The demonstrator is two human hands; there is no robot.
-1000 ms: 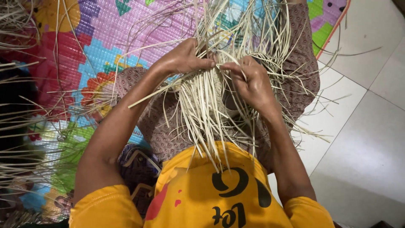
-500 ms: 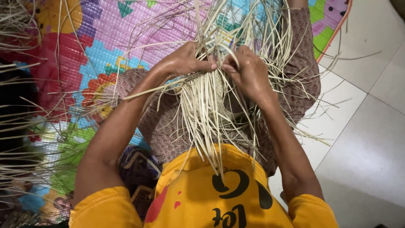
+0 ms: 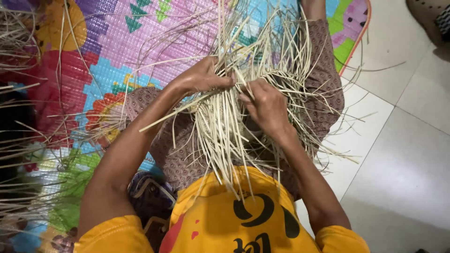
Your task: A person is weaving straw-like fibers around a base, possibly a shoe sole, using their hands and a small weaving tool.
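At frame centre, your left hand and right hand pinch thin pale straw strips; keep them taut and evenly fanned.

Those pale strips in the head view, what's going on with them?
A person in a yellow shirt sits on a colourful play mat beside a white tiled floor and works a bundle of thin pale straw-like strips over the lap. The left hand and the right hand both grip strips near the middle of the bundle, close together. Loose ends fan out in all directions. More loose strips lie at the left edge.
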